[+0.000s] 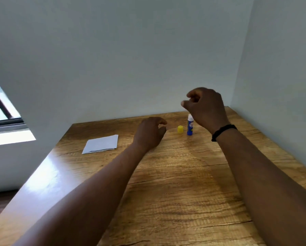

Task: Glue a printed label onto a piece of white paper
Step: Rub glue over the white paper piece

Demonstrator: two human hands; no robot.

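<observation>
The glue stick point(190, 126) stood upright near the far right corner of the wooden tabletop point(175, 183), its yellow cap point(180, 129) set down just beside it on the left, apart from it, so the white tip was bared and ready for use. The right hand point(206, 107) hung in the air just above the stick, fingers loosely curled and holding nothing, a black band point(223, 131) round the wrist. The left hand point(151, 133) rested low over the board to the left of the cap, fingers half bent; it seemed to hold nothing, though its palm was turned away from me. The white paper point(101, 144) lay flat well off to the left, thin sheets stacked a little askew, probably kept clear of the glue. I could not make out a printed label among them. The board was glossy, grained and streaked with dark cracks; the stick was a smooth blue plastic cylinder.
</observation>
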